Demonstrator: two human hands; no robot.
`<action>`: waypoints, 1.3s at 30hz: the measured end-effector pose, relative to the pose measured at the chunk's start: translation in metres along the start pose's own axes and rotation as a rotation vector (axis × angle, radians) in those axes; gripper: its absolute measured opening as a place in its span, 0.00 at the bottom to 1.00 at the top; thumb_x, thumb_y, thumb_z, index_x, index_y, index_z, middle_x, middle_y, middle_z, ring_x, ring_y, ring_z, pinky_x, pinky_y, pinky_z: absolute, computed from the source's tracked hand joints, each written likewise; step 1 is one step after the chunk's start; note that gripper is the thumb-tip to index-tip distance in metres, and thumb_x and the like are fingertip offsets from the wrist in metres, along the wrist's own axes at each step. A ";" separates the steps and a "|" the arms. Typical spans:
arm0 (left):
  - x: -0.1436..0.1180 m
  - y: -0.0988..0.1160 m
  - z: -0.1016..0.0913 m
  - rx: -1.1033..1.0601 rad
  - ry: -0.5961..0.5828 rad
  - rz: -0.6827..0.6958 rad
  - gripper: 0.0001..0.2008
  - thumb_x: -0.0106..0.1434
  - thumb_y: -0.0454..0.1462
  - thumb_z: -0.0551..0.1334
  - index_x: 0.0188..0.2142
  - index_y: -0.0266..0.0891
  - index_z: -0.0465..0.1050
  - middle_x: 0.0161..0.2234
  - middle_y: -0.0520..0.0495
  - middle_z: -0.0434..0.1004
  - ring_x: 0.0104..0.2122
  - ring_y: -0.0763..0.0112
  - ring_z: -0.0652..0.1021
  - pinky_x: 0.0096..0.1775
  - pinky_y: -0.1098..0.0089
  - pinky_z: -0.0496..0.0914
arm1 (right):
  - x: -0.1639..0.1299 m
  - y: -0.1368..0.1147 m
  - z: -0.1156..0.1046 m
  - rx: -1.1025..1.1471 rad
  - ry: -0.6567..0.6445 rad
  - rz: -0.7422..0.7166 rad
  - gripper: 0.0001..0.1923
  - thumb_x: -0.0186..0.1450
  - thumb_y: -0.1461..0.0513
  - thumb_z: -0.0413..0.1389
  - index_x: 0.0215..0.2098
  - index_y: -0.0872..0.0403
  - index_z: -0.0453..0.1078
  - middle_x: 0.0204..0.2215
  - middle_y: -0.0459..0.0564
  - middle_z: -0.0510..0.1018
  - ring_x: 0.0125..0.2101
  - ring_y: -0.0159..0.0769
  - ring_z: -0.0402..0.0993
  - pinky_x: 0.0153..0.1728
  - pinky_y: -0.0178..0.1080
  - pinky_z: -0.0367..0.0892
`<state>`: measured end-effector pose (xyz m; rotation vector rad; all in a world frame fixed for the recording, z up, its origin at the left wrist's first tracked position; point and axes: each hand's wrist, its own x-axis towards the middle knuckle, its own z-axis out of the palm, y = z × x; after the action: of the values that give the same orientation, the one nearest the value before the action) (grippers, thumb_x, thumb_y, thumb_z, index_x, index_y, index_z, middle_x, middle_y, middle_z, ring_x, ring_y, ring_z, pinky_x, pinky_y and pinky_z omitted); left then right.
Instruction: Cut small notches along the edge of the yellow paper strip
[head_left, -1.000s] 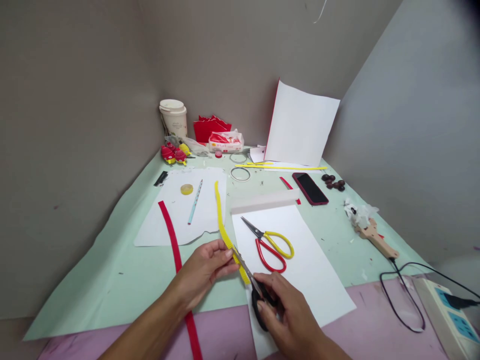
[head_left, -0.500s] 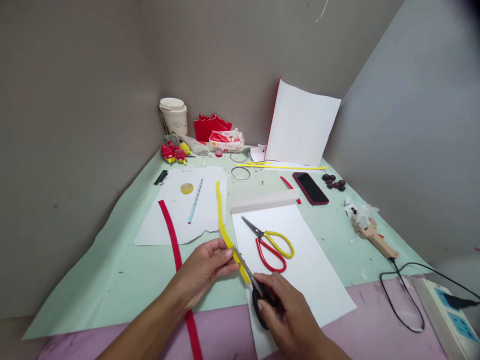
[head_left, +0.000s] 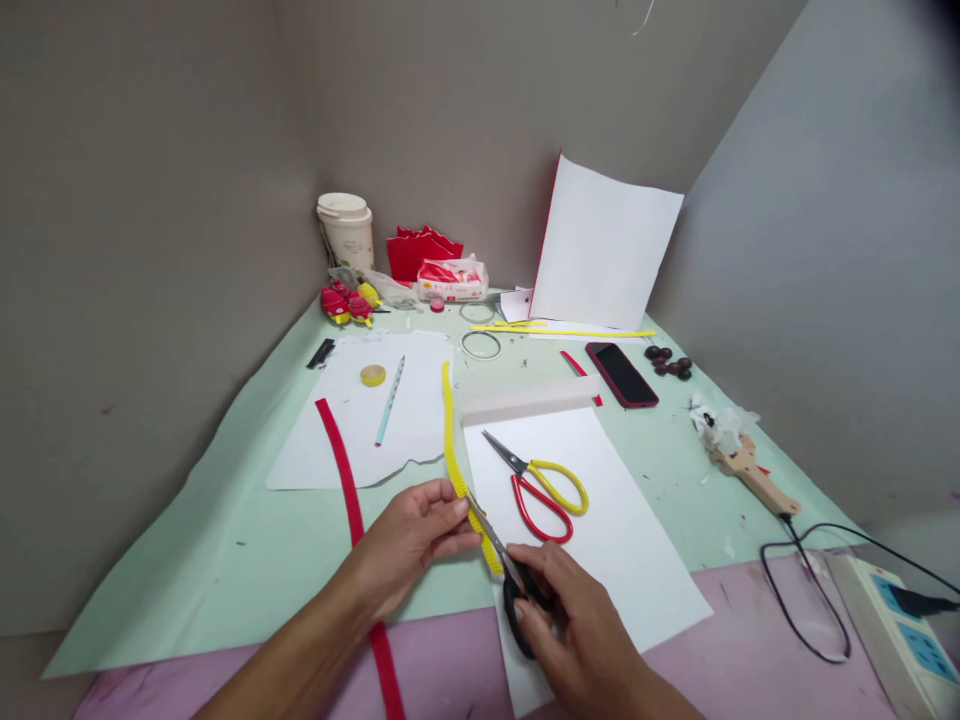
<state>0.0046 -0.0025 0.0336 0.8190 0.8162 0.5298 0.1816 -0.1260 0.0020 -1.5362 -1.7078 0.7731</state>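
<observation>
Left hand (head_left: 409, 540) pinches the yellow fringed paper strip (head_left: 452, 447) while right hand (head_left: 577, 625) grips black scissors (head_left: 510, 580), blades on the strip.

l hand (head_left: 409, 540) palm-down, thumb & fingers pinched tight; r hand (head_left: 574, 625) curled closed, fingers thru handle loops, both forearms angled inward.

pink table (head_left: 750, 640) under a pale green sheet (head_left: 225, 520), which bears white paper sheets (head_left: 630, 540), a red strip (head_left: 341, 465), a phone (head_left: 621, 374), wire rings (head_left: 481, 346).
</observation>
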 end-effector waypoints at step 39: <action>-0.001 0.003 0.004 0.000 0.048 -0.014 0.12 0.53 0.41 0.71 0.34 0.36 0.76 0.33 0.46 0.80 0.35 0.69 0.78 0.43 0.68 0.72 | -0.001 -0.001 0.004 0.034 0.041 -0.021 0.20 0.63 0.68 0.51 0.53 0.51 0.64 0.38 0.50 0.75 0.36 0.38 0.72 0.38 0.38 0.68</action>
<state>0.0069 -0.0032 0.0381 0.8022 0.8656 0.5384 0.1779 -0.1268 0.0011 -1.4988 -1.6700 0.7509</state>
